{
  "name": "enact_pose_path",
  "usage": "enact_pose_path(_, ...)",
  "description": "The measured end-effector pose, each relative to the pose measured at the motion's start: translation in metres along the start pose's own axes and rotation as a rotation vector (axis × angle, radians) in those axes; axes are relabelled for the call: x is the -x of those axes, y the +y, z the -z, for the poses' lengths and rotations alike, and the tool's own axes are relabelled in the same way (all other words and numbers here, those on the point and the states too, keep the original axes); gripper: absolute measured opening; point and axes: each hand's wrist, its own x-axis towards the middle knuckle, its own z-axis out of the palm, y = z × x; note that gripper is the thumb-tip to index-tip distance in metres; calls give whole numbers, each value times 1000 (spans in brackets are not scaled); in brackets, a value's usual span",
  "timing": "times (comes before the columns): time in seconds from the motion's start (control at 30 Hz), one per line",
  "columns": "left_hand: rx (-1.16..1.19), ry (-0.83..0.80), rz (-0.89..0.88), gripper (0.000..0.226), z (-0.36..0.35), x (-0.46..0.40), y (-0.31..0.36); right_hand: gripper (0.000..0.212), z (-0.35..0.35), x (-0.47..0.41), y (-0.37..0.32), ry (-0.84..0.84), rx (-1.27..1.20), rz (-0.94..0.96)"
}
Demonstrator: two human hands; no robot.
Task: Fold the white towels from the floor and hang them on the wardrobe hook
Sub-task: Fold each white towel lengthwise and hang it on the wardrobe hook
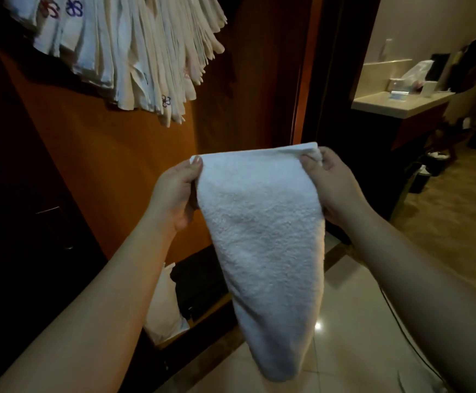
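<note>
The towel hangs pinched at its top corners by the left hand and right hand; keep both corners level when folding.

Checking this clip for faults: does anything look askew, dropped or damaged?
Nothing stands out. Both hands, left hand and right hand, pinch the white towel by its top corners; it hangs straight below the hung towels.

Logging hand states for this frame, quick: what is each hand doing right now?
Left hand: pinches the top left corner of the white towel.
Right hand: grips the towel's top right corner, fingers curled round it.
</note>
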Motion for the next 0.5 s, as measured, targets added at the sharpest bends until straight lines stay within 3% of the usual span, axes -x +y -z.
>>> enact_pose_path(0.13, -30, 5, 65, 31, -5, 5, -19, 31, 7, 11, 24, -249, -644, -455)
enact_pose_path(0.2, -56, -6, 90, 33, -5, 6, -27, 32, 10, 19, 33, -342, -696, -571)
enact_pose_path(0.33, -110, -54, 139, 35, 4, 9, -38, 40, 10, 27, 55, -478, -709, -580)
enact_pose_path(0.5, -241, 5, 102, 27, 18, 13, -42, 50, -12, 27, 71, -379, -664, -558)
